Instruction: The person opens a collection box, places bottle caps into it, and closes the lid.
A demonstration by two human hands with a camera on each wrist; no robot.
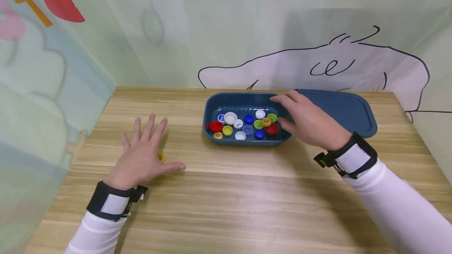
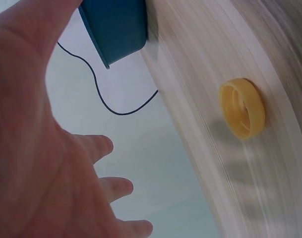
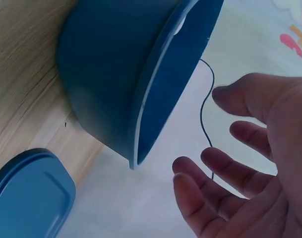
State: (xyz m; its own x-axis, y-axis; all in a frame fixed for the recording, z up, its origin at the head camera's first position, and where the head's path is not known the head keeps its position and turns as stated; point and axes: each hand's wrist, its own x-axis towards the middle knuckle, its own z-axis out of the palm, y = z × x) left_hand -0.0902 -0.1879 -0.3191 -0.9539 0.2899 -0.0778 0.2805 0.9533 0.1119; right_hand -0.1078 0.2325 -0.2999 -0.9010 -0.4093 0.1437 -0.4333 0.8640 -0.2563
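A yellow bottle cap (image 2: pixel 242 109) lies on the wooden table beneath my left hand (image 1: pixel 143 156), whose fingers are spread straight above it without touching it. In the head view the hand covers part of that cap. Over the right end of a dark blue box (image 1: pixel 208 107) hovers my right hand (image 1: pixel 310 122), thumb and fingers apart and nothing between them. Several bottle caps in red, white, blue, green and yellow lie inside the box, among them a red cap (image 1: pixel 271 129) near the right thumb. The right wrist view shows the box's outer wall (image 3: pixel 106 64) beside the fingers.
Behind the right hand a flat blue lid (image 1: pixel 339 109) lies on the table (image 1: pixel 226 207), partly hidden by the hand. A pale printed cloth (image 1: pixel 226 30) hangs along the table's back edge and left side.
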